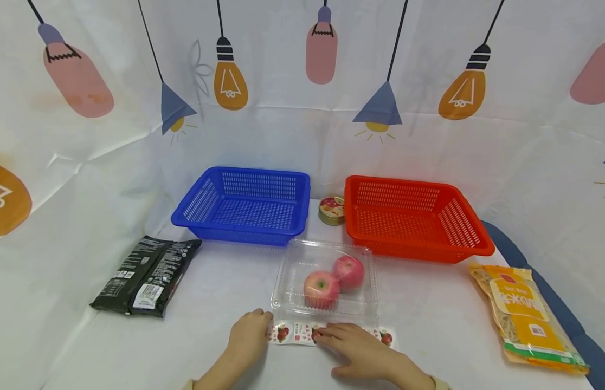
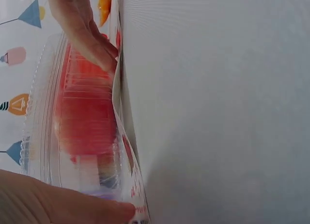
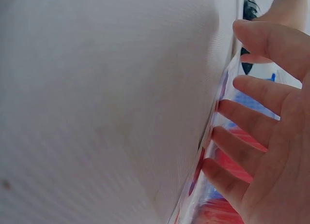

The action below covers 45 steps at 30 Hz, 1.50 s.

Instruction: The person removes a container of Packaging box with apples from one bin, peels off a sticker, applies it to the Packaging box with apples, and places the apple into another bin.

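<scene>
A white label strip (image 1: 304, 333) printed with red fruit lies along the front of a clear plastic clamshell box (image 1: 288, 276). Two red apples (image 1: 321, 290) sit inside the box. My left hand (image 1: 249, 335) pinches the strip's left end; in the left wrist view one finger (image 2: 114, 212) lies over it, and the underside of the grip is hidden. Spread and fairly straight, the fingers of my right hand (image 1: 358, 351) touch the strip near its middle and right part. The right wrist view shows those fingertips (image 3: 220, 107) along the strip's edge.
Behind the box stand a blue basket (image 1: 246, 238) and a red basket (image 1: 419, 250), with a small round tin (image 1: 331, 210) between them. A black packet (image 1: 146, 276) lies at the left. A yellow food bag (image 1: 529, 317) lies at the right table edge.
</scene>
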Motion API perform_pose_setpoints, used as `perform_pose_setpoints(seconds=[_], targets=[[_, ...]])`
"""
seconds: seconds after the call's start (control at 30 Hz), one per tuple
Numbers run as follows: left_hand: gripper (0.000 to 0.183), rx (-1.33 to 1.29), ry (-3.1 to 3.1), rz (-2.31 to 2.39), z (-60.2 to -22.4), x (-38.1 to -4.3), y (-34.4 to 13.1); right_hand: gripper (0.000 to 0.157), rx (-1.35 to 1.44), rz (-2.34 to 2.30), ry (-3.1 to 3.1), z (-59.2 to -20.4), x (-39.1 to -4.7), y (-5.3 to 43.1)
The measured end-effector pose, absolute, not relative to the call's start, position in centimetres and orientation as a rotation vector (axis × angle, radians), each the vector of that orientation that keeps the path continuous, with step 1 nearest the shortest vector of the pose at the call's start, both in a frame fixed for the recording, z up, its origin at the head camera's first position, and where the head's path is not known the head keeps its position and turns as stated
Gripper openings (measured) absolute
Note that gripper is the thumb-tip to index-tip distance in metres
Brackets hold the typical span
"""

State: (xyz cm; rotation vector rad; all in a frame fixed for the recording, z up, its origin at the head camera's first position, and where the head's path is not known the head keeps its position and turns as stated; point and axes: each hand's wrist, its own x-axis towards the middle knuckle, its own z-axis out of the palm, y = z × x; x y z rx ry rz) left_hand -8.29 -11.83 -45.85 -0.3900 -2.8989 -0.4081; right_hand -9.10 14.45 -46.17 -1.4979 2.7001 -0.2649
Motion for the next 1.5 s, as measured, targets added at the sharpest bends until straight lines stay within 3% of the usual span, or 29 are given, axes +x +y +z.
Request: perform_pose_setpoints(seconds=[0.2,0.47,1.1,1.5], targets=[[0.015,-0.446,-2.905,-0.644,-45.6,-8.4,-12.8,0.059,-1.463,-0.284,2.675,-46.1,-9.1,14.5],[0.016,-0.504,-2.940,-0.848,-44.5,-8.3,-13.5,0.037,-1.496,-0.304,2.684,-45.9,-9.2,14.5],[0.017,-0.492,-3.041,-0.984,-42.8,-8.1,-14.6,0.040,-1.465,-0.304,2.682,-45.6,-9.3,14.2],[0.015,-0.504,-3.009,-1.057,-42.0,-8.1,-15.9,0.045,-1.593,-0.253,2.738,-45.7,-9.4,14.1]])
